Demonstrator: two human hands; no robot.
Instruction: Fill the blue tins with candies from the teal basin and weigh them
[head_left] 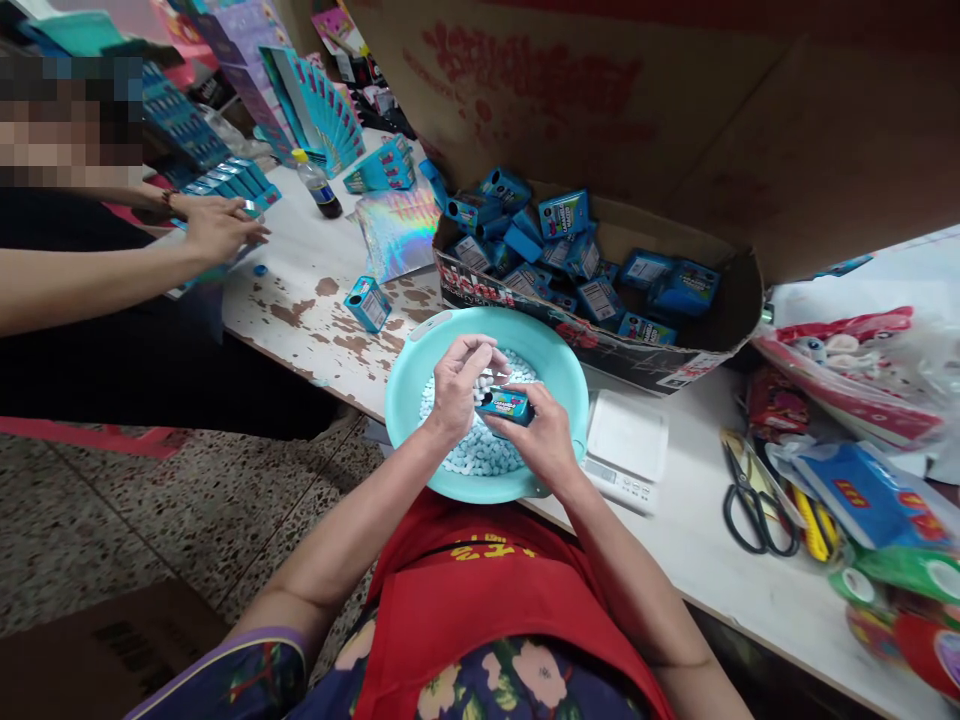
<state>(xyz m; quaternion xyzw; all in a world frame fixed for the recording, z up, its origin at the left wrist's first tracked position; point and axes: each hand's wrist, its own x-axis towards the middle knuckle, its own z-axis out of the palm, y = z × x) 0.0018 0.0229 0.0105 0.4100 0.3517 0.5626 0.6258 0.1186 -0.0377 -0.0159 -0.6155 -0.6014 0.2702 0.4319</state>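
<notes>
A turquoise basin [405, 400] full of small pale candies [480, 450] sits at the table's front edge. Above the candies, my right hand [544, 435] grips a small blue box [506, 405] that lies on its side, its end facing left. My left hand [457, 385] is curled at that end, with white candies [484, 384] between its fingers, close to the box opening.
Behind the basin stands a carton [600, 335] of blue boxes. A white scale [628, 435], scissors [754, 505] and bagged goods lie right. One blue box [367, 304] and a bottle [319, 188] stand left, near a co-worker's hands [217, 230].
</notes>
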